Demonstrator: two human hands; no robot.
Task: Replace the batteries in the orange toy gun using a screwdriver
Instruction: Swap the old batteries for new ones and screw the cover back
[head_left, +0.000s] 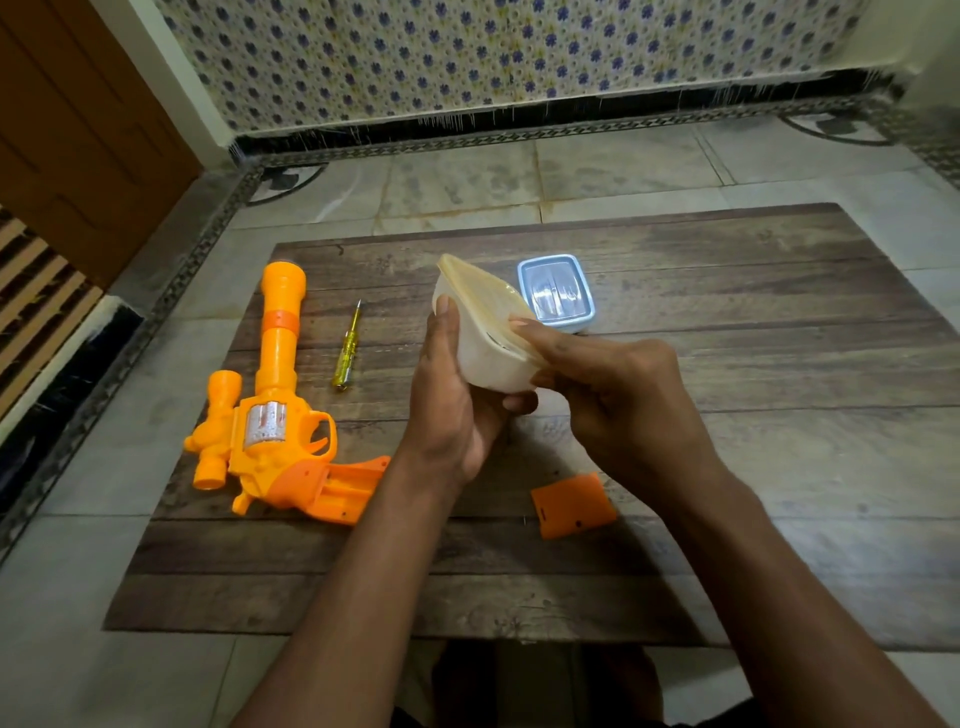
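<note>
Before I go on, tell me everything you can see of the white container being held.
The white container is a small, rounded, translucent plastic tub with a yellowish lid on top. It is held tilted above the wooden board, lid facing up and right. The left hand cups its side and bottom, thumb up along the wall; the right hand fingers sit on the lid's near edge. Its contents are hidden.

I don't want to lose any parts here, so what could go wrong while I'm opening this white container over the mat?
The white container is tilted and held off the mat while the right hand works at its lid; if the lid pops, whatever is inside may spill and roll.

The orange battery cover lies loose right under your right forearm, so it could get knocked off the mat.

The toy gun grip is open, so a bump from the left hand could shift it.
</note>
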